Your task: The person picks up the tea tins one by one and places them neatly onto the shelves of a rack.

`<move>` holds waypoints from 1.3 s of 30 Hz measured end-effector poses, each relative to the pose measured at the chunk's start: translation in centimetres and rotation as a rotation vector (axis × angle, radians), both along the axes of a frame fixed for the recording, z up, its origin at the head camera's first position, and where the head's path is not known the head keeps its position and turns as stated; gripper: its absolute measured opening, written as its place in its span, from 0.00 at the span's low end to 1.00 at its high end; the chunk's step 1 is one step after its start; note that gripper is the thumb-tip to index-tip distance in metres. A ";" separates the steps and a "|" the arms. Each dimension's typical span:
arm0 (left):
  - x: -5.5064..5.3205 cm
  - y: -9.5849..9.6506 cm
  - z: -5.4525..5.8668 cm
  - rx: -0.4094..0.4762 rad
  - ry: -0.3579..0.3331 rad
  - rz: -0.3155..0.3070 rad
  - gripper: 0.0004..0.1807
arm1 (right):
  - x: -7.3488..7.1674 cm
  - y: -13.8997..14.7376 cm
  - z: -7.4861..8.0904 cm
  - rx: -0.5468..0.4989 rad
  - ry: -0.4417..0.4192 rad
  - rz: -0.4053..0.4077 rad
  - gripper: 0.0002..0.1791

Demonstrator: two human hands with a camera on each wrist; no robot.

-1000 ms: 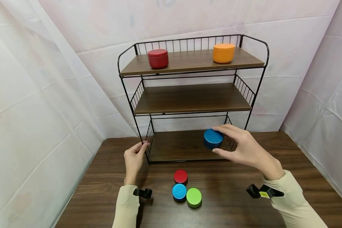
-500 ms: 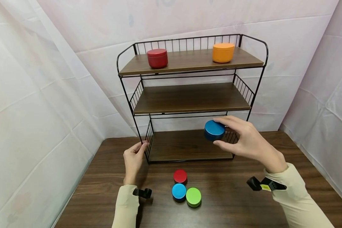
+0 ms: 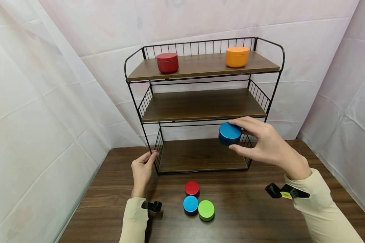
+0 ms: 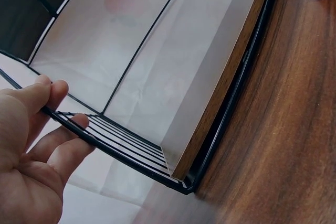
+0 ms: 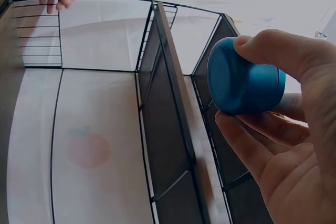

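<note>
My right hand (image 3: 263,141) pinches a round blue tin (image 3: 229,134) between thumb and fingers, held in the air in front of the rack's right side, just below the middle shelf's front edge. In the right wrist view the same tin (image 5: 244,80) is tilted, its smooth end facing left. My left hand (image 3: 143,170) grips the black wire frame of the three-tier shelf rack (image 3: 203,104) at its lower left post. The left wrist view shows thumb and fingers of that hand (image 4: 42,150) around the wire.
On the top shelf stand a dark red tin (image 3: 167,63) at left and an orange tin (image 3: 237,57) at right. Before the rack, a small red tin (image 3: 192,188), a light blue tin (image 3: 190,205) and a green tin (image 3: 206,210) sit close together on the wooden table (image 3: 246,216).
My right hand has raised the blue tin from low over the bottom shelf to near the middle shelf's height. My left hand stays on the post.
</note>
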State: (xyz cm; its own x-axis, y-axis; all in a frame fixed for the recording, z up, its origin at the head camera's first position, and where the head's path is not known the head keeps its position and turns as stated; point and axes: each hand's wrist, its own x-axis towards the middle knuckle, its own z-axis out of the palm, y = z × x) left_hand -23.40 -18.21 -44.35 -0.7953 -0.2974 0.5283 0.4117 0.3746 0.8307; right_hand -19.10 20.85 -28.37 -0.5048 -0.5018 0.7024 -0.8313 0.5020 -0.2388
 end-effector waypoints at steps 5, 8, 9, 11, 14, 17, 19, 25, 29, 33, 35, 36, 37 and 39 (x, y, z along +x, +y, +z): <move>0.0 0.0 0.1 0.000 0.005 -0.004 0.06 | -0.1 0.2 0.6 -0.011 0.015 0.010 0.41; -0.1 0.0 0.0 0.005 0.009 -0.004 0.06 | -0.3 0.3 0.9 -0.027 0.009 0.023 0.41; -0.1 0.0 0.0 0.008 0.010 -0.005 0.06 | -0.4 0.3 1.0 -0.031 0.003 0.025 0.41; -0.1 0.0 0.0 0.000 0.012 -0.003 0.06 | -0.5 0.5 1.2 -0.037 -0.011 0.022 0.41; -0.1 0.0 -0.1 -0.004 0.011 -0.004 0.06 | -0.7 0.5 1.4 -0.040 -0.031 0.005 0.40; -0.6 -0.3 -0.6 0.005 0.001 0.002 0.06 | -1.0 0.5 1.8 -0.047 -0.050 -0.005 0.39; -1.2 -0.7 -1.4 0.003 0.001 0.006 0.06 | -1.2 0.4 2.0 -0.054 -0.061 -0.007 0.39; -2.2 -1.5 -2.8 0.004 0.001 -0.012 0.06 | -2.1 0.3 2.2 -0.063 -0.102 -0.006 0.37; -2.4 -1.5 -2.9 0.007 -0.002 -0.009 0.07 | -2.7 0.4 2.2 -0.070 -0.099 -0.026 0.36; -2.4 -1.3 -2.9 0.019 -0.001 -0.002 0.06 | -3.2 0.6 2.4 -0.071 -0.115 -0.053 0.35; -2.2 -1.0 -2.6 0.024 0.004 0.000 0.06 | -3.5 0.6 2.5 -0.076 -0.135 -0.058 0.35; -2.0 -0.9 -2.3 0.025 0.007 0.000 0.06 | -3.6 0.7 2.6 -0.081 -0.148 -0.060 0.34; -1.7 -0.8 -2.0 0.027 0.010 -0.003 0.06 | -3.7 0.7 2.6 -0.085 -0.159 -0.063 0.34; -1.2 -0.5 -1.3 0.033 0.009 -0.014 0.06 | -3.9 0.7 2.6 -0.094 -0.177 -0.068 0.34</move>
State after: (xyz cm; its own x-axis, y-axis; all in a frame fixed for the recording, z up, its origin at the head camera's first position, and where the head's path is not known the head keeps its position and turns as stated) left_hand -24.55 -18.69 -45.65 -0.7947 -0.3035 0.5256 0.4244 0.3413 0.8387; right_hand -23.00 21.56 -25.77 -0.6551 -0.3984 0.6420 -0.7369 0.5242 -0.4267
